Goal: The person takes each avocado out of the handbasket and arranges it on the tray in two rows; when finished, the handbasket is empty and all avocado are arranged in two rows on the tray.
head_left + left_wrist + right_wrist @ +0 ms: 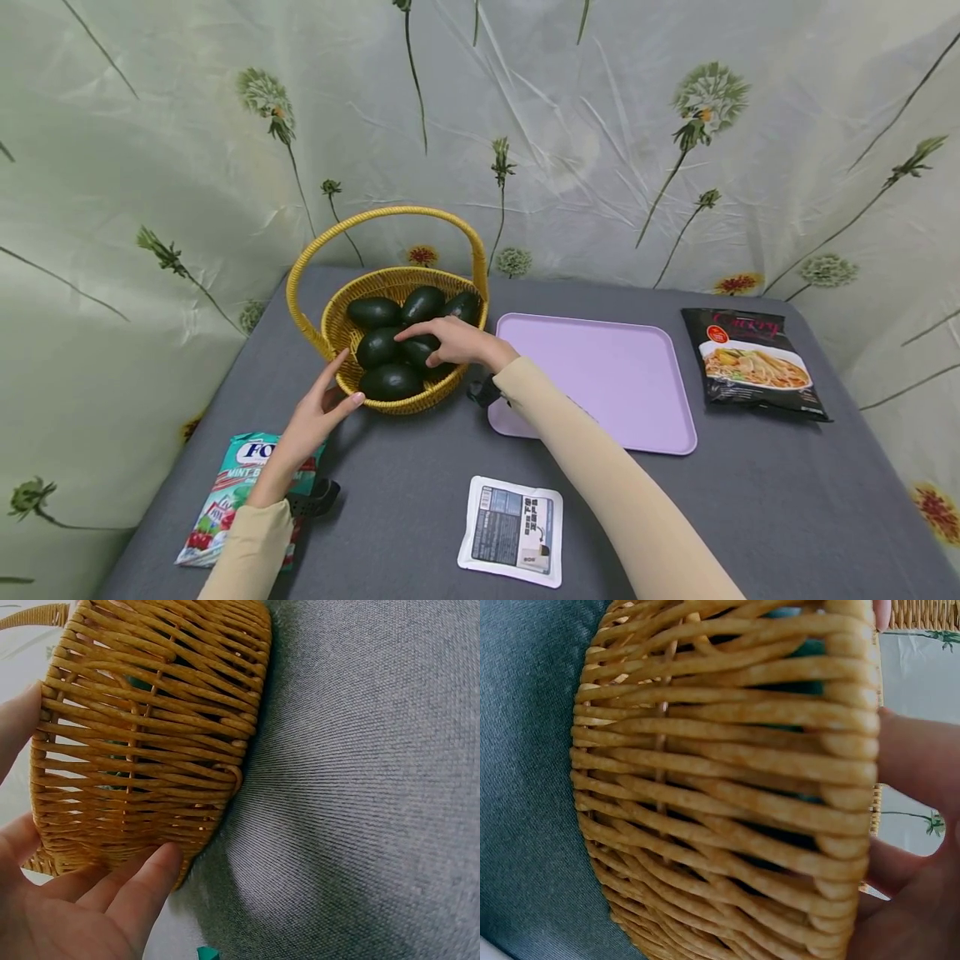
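Observation:
A yellow wicker basket [408, 407] with a tall arched handle holds several dark green avocados [390, 382]. My left hand [318, 415] touches the basket's left front edge, thumb and forefinger spread apart at the rim. In the left wrist view its other fingers [154, 881] lie nearly straight along the woven outer wall. Over the right rim reaches my right hand [459, 342], its forefinger and thumb spread above an avocado [422, 357] in the middle. The right wrist view shows mostly the basket wall [727, 780], which hides the fingertips.
Right of the basket lies a lilac tray [622, 375], partly under my right forearm. A black curry packet [757, 367] is at the far right. Below my left forearm lies a teal candy bag [217, 508]. A white-edged pouch [512, 533] lies at the front on the grey tablecloth.

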Demonstrator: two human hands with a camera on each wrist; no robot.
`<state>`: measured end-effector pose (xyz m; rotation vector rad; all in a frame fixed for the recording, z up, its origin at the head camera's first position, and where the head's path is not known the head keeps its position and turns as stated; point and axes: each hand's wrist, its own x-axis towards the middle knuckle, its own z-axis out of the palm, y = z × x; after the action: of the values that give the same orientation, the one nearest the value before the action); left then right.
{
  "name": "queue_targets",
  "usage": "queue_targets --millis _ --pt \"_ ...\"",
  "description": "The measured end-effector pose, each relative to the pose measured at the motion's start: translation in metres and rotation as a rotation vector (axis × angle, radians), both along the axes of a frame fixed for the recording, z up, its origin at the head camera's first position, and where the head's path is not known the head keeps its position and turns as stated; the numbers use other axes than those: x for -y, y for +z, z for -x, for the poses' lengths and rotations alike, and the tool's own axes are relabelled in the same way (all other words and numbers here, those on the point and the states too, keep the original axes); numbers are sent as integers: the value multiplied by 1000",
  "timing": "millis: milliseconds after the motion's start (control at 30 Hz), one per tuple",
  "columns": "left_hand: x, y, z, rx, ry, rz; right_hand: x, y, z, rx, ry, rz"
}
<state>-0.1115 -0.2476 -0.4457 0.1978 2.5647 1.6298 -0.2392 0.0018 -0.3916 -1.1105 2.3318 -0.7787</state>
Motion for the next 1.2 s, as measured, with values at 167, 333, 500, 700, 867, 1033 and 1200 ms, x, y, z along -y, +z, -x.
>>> queue_targets --millis 167,333,500,700,867,1033,1200 --pt "0 0 1 12 5 -1 -2 -1 1 -21 -17 40" --pt "0 -1 2 11 1 0 -9 3 2 -5 -53 123" --pt "-1 0 0 12 -3 -9 -20 9 3 51 -78 205" --pt "-1 -1 0 6 -8 6 -38 13 5 98 -122 324" --pt "0 -2 1 14 -6 13 -62 16 2 167 -196 428" --pt "0 -1 1 32 -3 13 -93 15 -1 229 -260 517" --pt "-1 -1 1 48 3 3 -124 7 -1 264 -366 544"
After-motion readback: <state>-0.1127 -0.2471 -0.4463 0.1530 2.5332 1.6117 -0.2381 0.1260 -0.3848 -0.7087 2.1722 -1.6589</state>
